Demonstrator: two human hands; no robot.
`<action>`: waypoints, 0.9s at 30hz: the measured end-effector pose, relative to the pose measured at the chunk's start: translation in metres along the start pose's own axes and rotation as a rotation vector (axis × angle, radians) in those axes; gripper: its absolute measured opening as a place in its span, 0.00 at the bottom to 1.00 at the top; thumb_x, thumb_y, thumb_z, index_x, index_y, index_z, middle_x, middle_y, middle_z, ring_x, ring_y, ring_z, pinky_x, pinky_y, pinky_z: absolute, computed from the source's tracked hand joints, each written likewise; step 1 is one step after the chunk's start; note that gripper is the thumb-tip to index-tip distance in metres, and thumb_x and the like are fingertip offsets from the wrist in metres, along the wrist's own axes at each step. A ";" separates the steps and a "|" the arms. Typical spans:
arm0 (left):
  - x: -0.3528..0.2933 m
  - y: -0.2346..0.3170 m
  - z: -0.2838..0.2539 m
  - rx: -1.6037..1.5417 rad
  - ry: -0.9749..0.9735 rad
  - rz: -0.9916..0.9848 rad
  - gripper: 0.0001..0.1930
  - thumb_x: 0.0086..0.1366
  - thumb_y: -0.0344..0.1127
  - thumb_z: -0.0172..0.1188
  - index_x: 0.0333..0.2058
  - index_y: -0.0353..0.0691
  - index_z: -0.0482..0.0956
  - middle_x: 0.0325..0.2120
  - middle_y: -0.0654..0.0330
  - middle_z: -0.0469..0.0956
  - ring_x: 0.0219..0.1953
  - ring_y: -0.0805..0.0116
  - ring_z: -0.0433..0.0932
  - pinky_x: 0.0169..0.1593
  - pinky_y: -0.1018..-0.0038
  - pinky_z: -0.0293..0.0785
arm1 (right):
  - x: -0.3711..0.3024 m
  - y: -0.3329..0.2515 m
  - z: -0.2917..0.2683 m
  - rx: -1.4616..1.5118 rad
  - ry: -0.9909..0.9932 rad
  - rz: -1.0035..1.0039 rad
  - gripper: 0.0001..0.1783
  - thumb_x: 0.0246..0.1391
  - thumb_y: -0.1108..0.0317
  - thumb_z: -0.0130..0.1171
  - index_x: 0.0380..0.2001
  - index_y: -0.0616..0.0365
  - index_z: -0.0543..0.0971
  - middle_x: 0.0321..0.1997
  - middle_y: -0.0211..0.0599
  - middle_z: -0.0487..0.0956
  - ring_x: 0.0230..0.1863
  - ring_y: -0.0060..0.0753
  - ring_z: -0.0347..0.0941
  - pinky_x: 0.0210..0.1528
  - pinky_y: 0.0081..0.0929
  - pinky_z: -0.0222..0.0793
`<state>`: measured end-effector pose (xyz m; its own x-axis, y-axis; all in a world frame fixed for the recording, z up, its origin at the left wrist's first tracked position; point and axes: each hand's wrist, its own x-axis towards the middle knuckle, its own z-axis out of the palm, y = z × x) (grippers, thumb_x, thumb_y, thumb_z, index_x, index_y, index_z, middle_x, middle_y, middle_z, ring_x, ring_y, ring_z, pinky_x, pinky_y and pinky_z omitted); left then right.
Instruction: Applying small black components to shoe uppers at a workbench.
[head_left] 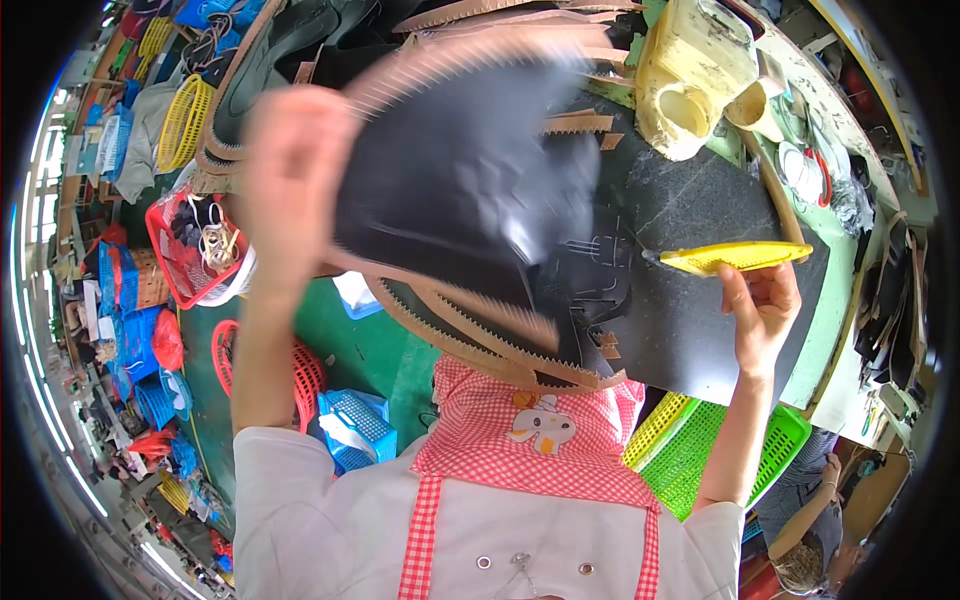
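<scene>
pinching slim yellow item (pixel 735 257) in r. hand (pixel 768 305), over black board (pixel 690 340); having l. hand (pixel 298 165) at left edge of black sheet (pixel 440 180) w/ tan toothed rim (pixel 415 75), left of yellow item; can't tell if clamped, too blurry.

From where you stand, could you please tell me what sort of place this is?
Probably a leather-goods workshop: a large black sheet with notched tan edges, a scratched dark work board and a red basket of small pieces suggest it.
</scene>
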<state>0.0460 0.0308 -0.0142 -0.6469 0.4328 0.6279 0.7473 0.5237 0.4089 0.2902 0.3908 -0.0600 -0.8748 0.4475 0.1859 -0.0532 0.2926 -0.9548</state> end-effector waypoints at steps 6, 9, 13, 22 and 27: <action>0.068 -0.011 -0.069 0.336 0.164 -0.097 0.10 0.69 0.35 0.63 0.48 0.43 0.82 0.40 0.65 0.82 0.38 0.74 0.79 0.41 0.77 0.74 | 0.004 0.001 0.024 -0.110 -0.133 -0.054 0.10 0.52 0.79 0.72 0.39 0.61 0.84 0.37 0.32 0.85 0.27 0.13 0.74 0.28 0.15 0.69; 0.020 0.001 -0.030 -0.074 -0.187 -0.393 0.10 0.64 0.38 0.69 0.43 0.44 0.86 0.35 0.68 0.80 0.36 0.74 0.78 0.39 0.77 0.73 | 0.012 0.007 0.041 -0.188 -0.206 -0.110 0.10 0.51 0.79 0.72 0.38 0.60 0.85 0.36 0.31 0.83 0.25 0.15 0.71 0.28 0.16 0.67; -0.038 0.004 0.041 0.085 -0.646 -0.025 0.25 0.62 0.39 0.70 0.57 0.42 0.75 0.48 0.54 0.76 0.47 0.56 0.78 0.50 0.65 0.76 | 0.015 0.009 0.028 -0.374 -0.230 -0.138 0.11 0.52 0.77 0.72 0.39 0.59 0.84 0.29 0.25 0.78 0.22 0.14 0.65 0.25 0.19 0.61; -0.028 -0.001 0.056 -0.145 -0.589 -0.227 0.25 0.59 0.29 0.71 0.56 0.43 0.78 0.42 0.57 0.75 0.45 0.63 0.77 0.50 0.72 0.75 | 0.001 0.014 -0.002 -0.126 -0.034 0.064 0.12 0.54 0.76 0.72 0.42 0.59 0.82 0.31 0.24 0.82 0.26 0.10 0.71 0.26 0.15 0.64; -0.014 0.013 0.013 -0.024 -0.291 0.108 0.21 0.58 0.24 0.68 0.50 0.49 0.85 0.39 0.60 0.76 0.42 0.65 0.76 0.47 0.71 0.74 | -0.002 0.011 -0.002 -0.017 0.003 0.079 0.13 0.54 0.77 0.71 0.43 0.60 0.81 0.32 0.28 0.83 0.27 0.11 0.73 0.23 0.13 0.63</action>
<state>0.0629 0.0409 -0.0264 -0.5775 0.6783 0.4543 0.8151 0.4477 0.3677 0.2928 0.3949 -0.0707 -0.8744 0.4724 0.1109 0.0242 0.2708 -0.9623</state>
